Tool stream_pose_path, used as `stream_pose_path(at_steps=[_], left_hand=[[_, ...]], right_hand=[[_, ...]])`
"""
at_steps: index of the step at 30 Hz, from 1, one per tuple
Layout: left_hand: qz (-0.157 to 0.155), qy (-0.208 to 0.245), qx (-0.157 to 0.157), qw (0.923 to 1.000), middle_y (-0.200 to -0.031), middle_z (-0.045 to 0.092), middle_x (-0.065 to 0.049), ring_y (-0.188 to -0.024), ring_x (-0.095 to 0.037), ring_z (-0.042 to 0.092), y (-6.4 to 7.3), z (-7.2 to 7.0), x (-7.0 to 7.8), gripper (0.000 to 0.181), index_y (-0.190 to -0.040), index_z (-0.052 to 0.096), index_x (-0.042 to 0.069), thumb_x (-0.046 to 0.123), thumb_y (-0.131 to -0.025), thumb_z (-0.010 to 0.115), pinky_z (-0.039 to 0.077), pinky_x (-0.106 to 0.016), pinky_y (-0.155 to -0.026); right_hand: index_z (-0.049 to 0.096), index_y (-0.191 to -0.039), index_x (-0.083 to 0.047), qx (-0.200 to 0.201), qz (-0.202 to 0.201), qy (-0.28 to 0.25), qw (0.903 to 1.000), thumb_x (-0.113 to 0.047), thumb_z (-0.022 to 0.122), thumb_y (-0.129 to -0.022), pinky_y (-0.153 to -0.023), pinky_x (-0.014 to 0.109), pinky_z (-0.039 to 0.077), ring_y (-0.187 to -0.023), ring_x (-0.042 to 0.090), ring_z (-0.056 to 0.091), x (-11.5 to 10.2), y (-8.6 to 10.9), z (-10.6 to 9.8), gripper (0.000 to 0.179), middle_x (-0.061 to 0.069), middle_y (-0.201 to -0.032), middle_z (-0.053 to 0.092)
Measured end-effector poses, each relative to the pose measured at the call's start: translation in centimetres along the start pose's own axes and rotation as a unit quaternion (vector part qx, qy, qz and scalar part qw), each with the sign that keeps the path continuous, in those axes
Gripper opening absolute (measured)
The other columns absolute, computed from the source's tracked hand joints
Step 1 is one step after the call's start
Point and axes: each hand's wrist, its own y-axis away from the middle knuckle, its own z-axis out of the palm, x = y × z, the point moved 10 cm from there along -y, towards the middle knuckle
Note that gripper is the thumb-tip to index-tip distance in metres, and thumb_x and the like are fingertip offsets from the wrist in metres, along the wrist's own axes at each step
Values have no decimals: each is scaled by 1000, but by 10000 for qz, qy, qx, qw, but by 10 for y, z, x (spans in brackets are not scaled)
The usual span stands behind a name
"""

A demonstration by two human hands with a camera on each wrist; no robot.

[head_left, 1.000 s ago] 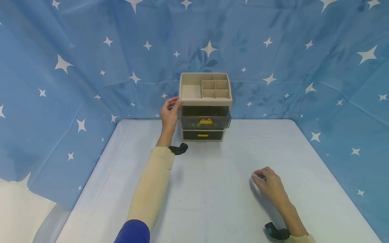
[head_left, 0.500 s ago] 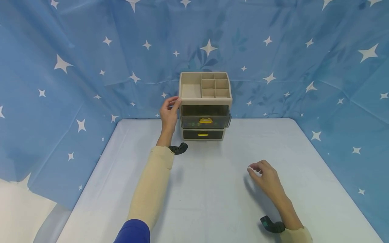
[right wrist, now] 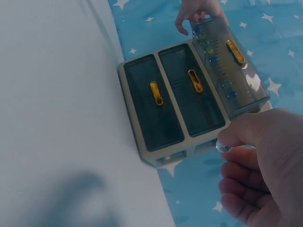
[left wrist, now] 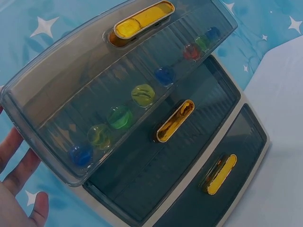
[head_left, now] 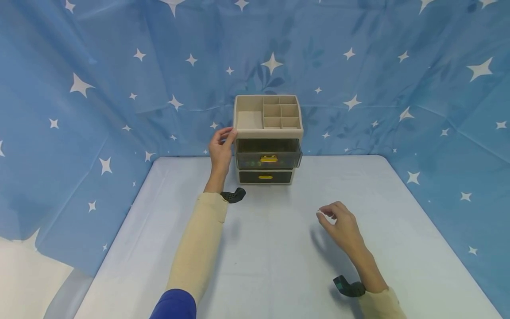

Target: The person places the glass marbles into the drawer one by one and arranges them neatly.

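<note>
A beige drawer organizer stands at the table's back edge. Its smoky see-through top drawer is pulled out. Several glass marbles in blue, green, yellow and red lie inside, including a green marble and a red marble. My left hand touches the organizer's upper left side, fingers fairly straight. My right hand pinches a small clear marble between thumb and forefinger, above the table to the right and in front of the organizer. The other right fingers are curled beneath.
Two lower drawers, the middle drawer and bottom drawer, are pushed in, each with a gold handle. The organizer's top has divided compartments. A white cloth covers the table. Blue star-patterned fabric hangs behind and at both sides.
My right hand has moved forward and left toward the organizer, with the clear marble in its pinch. The left hand and the pulled-out drawer have stayed in place.
</note>
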Motion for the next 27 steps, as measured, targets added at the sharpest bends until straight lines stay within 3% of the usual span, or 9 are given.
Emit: stream_pose_path(at_steps=[8, 13, 18, 27], left_hand=[[-40, -30, 15, 10000, -107, 67, -11, -92, -21, 60, 1, 0, 0, 30, -121, 68, 3, 21, -97, 67, 43, -21, -72], [8, -27, 18, 10000, -108, 67, -11, -90, -19, 59, -8, 1, -15, 31, -122, 68, 4, 23, -97, 68, 42, -21, -72], [70, 20, 23, 10000, -104, 68, -3, -88, -14, 58, -16, 1, -29, 33, -120, 70, 10, 32, -94, 71, 43, -23, -72], [54, 51, 33, 10000, -100, 68, 3, -86, -8, 59, -18, -1, -31, 34, -117, 72, 14, 37, -92, 73, 44, -23, -72]], right_hand=[[71, -97, -7, 237, -240, -82, 9994, -16, 75, -88, -75, 42, 57, -84, 20, 62, -12, -12, -10, 14, 6, -91, 64], [71, -96, -6, 432, -439, -203, 9979, -14, 76, -87, -74, 40, 56, -84, 19, 62, -21, -21, -16, 13, 6, -90, 65], [71, -96, -7, 566, -585, -265, 9963, -14, 76, -86, -74, 27, 52, -84, 19, 62, -29, -28, -19, 13, 5, -90, 65], [70, -96, -6, 646, -620, -444, 9950, -13, 76, -87, -79, 14, 45, -87, 21, 62, -36, -38, -21, 12, 7, -92, 65]])
